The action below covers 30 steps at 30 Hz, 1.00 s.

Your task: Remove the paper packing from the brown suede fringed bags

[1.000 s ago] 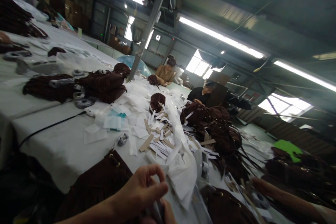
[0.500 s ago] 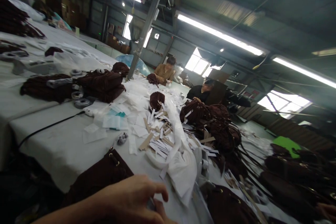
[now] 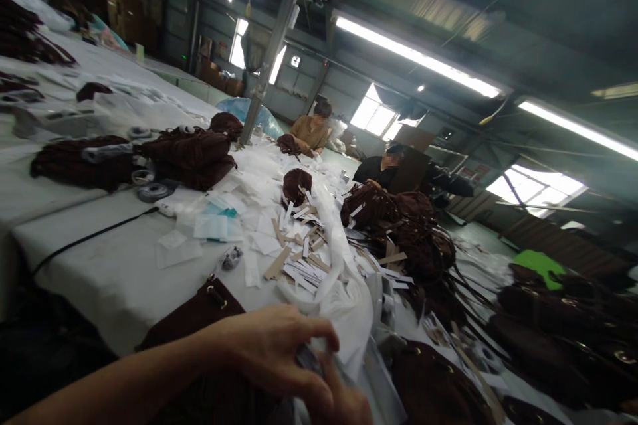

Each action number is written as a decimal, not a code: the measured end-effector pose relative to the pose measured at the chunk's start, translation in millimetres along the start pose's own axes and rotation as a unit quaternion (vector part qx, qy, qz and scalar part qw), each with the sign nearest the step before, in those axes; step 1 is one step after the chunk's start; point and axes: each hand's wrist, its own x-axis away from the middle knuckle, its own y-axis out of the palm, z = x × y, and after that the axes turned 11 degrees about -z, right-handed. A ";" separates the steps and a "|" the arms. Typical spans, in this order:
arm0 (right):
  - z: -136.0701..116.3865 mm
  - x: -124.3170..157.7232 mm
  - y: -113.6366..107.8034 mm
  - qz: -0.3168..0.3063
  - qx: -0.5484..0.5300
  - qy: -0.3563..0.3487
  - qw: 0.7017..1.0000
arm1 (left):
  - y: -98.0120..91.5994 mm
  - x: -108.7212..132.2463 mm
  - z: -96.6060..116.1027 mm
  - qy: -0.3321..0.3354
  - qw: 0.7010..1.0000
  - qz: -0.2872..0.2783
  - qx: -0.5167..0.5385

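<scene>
My left hand (image 3: 279,352) reaches in from the lower left, its fingers bent around a small grey piece (image 3: 310,360), too blurred to name. Just below it, blurred fingers (image 3: 349,404) at the bottom edge seem to be my right hand, mostly cut off; their grip is unclear. Under my left forearm lies a dark brown fabric bag (image 3: 199,312) with gold-coloured eyelets. Another brown bag with eyelets (image 3: 433,378) lies to the right of my hands.
White and tan paper strips (image 3: 304,259) and a crumpled white plastic sheet (image 3: 343,305) cover the table middle. Brown bags are piled left (image 3: 184,153) and right (image 3: 409,226). A black cord (image 3: 94,239) crosses the table. Two people (image 3: 312,129) work farther back, near a post (image 3: 272,46).
My left hand has moved right and slightly up, and more of the grey piece shows. The blurred fingers below it show more. The view has shifted slightly.
</scene>
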 end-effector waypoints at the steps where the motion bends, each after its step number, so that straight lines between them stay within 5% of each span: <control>1: -1.0 -6.4 -11.7 0.012 -0.014 -0.006 1.000 | -2.0 -4.2 8.9 0.015 1.000 0.005 -0.008; 4: -11.4 -27.4 -50.5 0.053 -0.071 0.002 0.996 | -1.1 -22.3 30.8 0.047 0.988 0.051 0.139; 7: -25.8 -44.5 -74.0 0.090 -0.080 0.008 0.993 | 4.6 -37.3 40.2 0.075 0.938 0.134 0.311; 11: -33.9 -55.0 -66.9 0.085 -0.107 0.059 0.989 | 9.7 -47.4 31.0 0.110 0.853 0.226 0.457; 13: -31.0 -55.9 -58.1 0.076 -0.107 0.079 0.988 | 7.8 -48.9 20.2 0.117 0.837 0.261 0.466; 15: -26.1 -55.4 -53.9 0.051 -0.096 0.082 0.991 | 1.1 -47.2 10.2 0.108 0.872 0.243 0.411; 18: -22.0 -54.9 -57.8 -0.021 -0.079 0.057 0.995 | -16.1 -39.7 6.4 0.048 0.969 0.105 0.217; 21: -25.4 -58.7 -64.7 -0.061 -0.081 0.035 0.994 | -29.1 -32.9 16.9 -0.001 0.999 0.024 0.036; 23: -28.4 -63.9 -65.8 -0.031 -0.120 0.030 0.992 | -30.8 -31.7 26.0 0.010 0.998 0.055 0.014; 26: -27.0 -69.8 -57.0 0.041 -0.257 0.028 0.965 | -28.8 -33.4 31.9 0.034 0.984 0.135 0.113; 30: -10.2 -59.5 -15.6 0.069 -0.363 0.077 0.926 | -38.9 -35.9 17.5 0.041 0.937 0.256 0.233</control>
